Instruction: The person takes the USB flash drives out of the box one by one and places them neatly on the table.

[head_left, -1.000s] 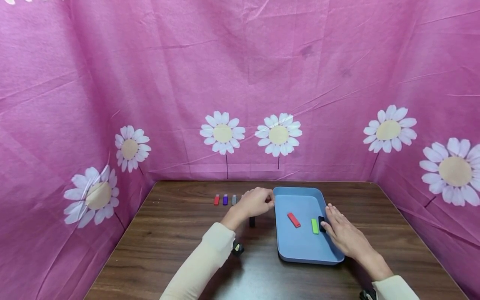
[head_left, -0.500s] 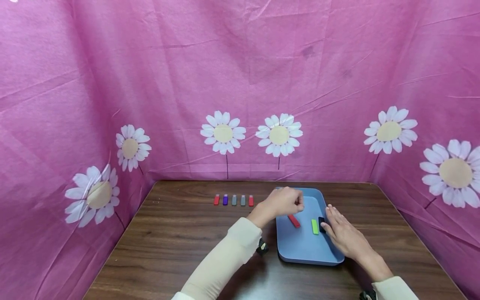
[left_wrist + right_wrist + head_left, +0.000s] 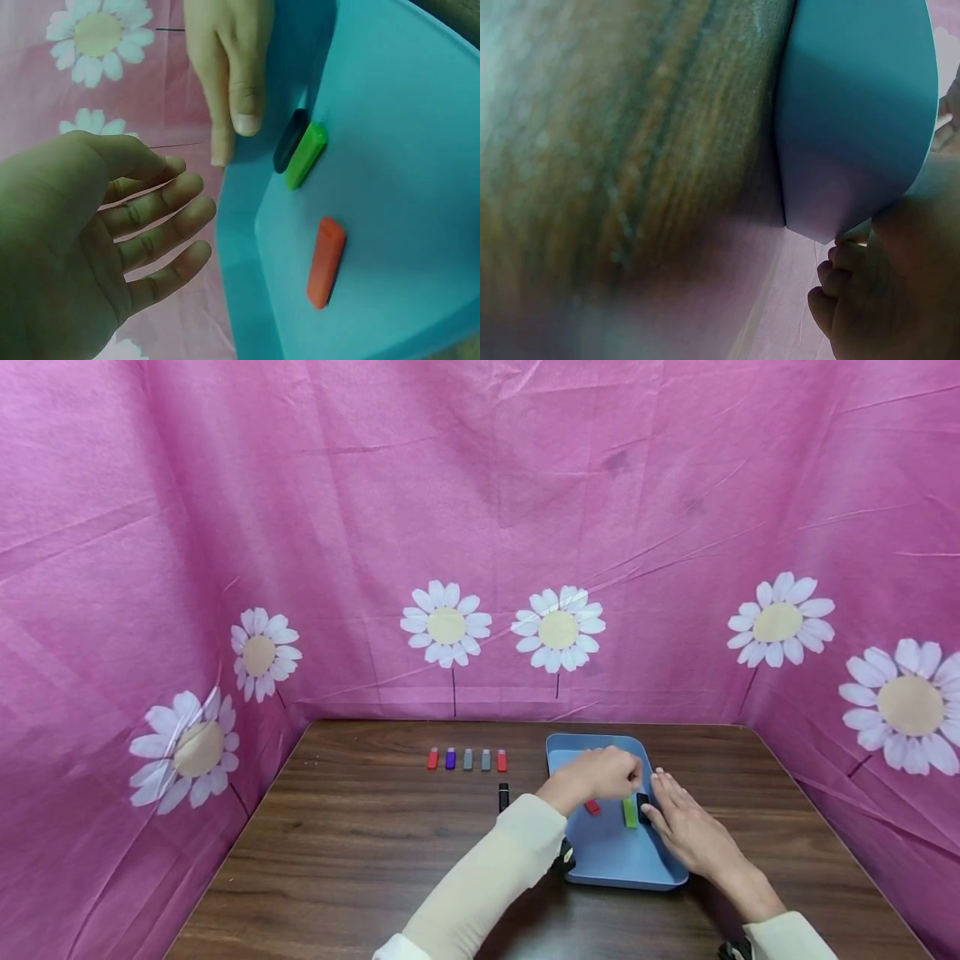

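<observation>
In the head view my left hand hovers over the blue tray. The left wrist view shows its fingers loosely bent, with nothing visible between them. My right hand rests along the tray's right wall, fingers straight, thumb over the rim. Inside the tray lie a red flash drive, a lime green one and a black one. Green and black lie side by side near the right wall; the red one is apart and partly hidden by my left hand in the head view.
Left of the tray, several small flash drives stand in a row on the wooden table: red, purple, grey and others. A black stick lies in front of that row. A pink daisy cloth surrounds the table.
My left hand has moved right, from beside the tray's left wall to over its middle, uncovering the right end of the row. The right hand stays put.
</observation>
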Available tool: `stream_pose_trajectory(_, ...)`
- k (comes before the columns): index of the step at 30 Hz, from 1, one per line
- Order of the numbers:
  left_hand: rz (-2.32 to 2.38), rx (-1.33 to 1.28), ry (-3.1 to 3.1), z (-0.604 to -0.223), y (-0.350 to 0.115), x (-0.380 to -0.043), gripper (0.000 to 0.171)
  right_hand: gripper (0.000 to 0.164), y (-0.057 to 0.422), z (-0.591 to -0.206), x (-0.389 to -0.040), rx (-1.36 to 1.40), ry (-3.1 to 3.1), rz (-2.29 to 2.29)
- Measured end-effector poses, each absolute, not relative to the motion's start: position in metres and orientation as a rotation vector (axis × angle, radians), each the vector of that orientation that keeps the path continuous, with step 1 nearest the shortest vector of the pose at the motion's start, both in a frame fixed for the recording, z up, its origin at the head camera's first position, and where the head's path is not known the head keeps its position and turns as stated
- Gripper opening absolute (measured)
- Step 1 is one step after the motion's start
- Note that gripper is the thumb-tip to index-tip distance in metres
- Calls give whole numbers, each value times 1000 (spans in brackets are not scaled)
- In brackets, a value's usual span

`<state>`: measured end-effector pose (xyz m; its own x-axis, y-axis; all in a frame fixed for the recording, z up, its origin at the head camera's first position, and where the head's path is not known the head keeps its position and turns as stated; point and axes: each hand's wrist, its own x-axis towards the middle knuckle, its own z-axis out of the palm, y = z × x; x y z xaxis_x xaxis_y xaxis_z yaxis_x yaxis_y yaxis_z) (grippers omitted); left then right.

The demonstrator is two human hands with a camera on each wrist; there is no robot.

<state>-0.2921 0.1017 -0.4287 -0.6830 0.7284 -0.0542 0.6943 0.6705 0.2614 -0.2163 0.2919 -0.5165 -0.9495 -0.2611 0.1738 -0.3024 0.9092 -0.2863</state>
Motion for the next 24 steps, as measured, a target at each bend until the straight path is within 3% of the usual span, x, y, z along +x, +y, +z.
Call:
stream_pose_trajectory(11, 44, 1065, 2726, -444, 123, -289, 11, 64, 291, -515, -214, 439, -2929, 462)
stream_pose_trajectory(24, -131, 904, 2683, -456, 129, -282, 57, 64, 292, -517, -216, 446, -2920, 472)
